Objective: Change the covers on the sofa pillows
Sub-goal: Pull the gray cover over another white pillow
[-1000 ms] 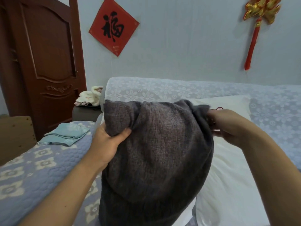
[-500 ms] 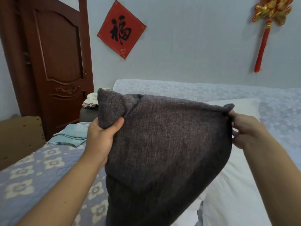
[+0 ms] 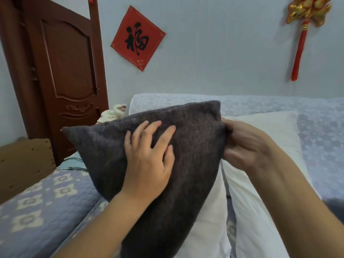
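A grey pillow (image 3: pixel 152 164) in a coarse woven cover is held up in front of the sofa (image 3: pixel 279 107), tilted so that its top edge rises toward the right and its left corner points out toward the door (image 3: pixel 65 71). The left hand (image 3: pixel 149 161) lies flat on the front face of the pillow with its fingers (image 3: pixel 156 125) spread and straight, pressing the fabric and grasping nothing. The right hand (image 3: pixel 245 144) pinches the pillow's right edge just below the upper right corner; it is blurred, so how each finger lies cannot be told. Behind and below the grey pillow lie 2 white pillows without covers: one (image 3: pixel 210 220) shows under the grey pillow's lower edge, and the other (image 3: pixel 264 127) leans against the sofa back, just beside the right hand. The sofa wears a pale blue cover with white flowers, and its seat (image 3: pixel 37 211) at the left has a quilted blue cover with cream squares. A folded light blue cloth (image 3: pixel 74 161) rests on the seat near the pillow's left corner. On the wall hang a red paper square (image 3: pixel 137 38) with a black character and a red and gold tassel ornament (image 3: pixel 305 21).
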